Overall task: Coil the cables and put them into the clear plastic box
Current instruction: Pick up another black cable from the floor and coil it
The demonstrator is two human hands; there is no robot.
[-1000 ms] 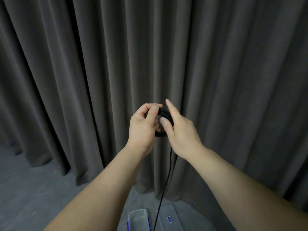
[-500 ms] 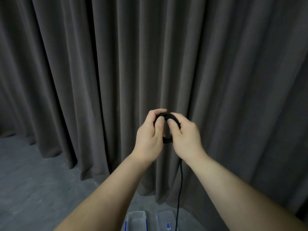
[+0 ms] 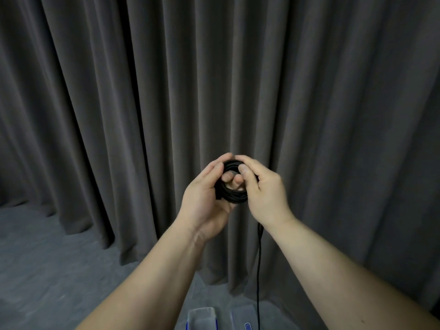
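Note:
A black cable [image 3: 234, 195] is wound into a small coil held up in front of the curtain. My left hand [image 3: 204, 198] cups the coil from the left, palm turned up, fingers showing through the ring. My right hand [image 3: 264, 189] pinches the coil's top right with thumb and forefinger. The cable's loose tail [image 3: 259, 270] hangs straight down from under my right wrist. The clear plastic box [image 3: 202, 317] sits on the floor at the bottom edge, its clear lid [image 3: 244, 317] with a blue mark lying beside it.
A dark grey pleated curtain [image 3: 214, 79] fills the background. Grey floor [image 3: 47, 270] lies at the lower left.
My left hand has turned palm up under the coil, which now faces me more openly. Both hands sit slightly lower and right in view. The tail still hangs down.

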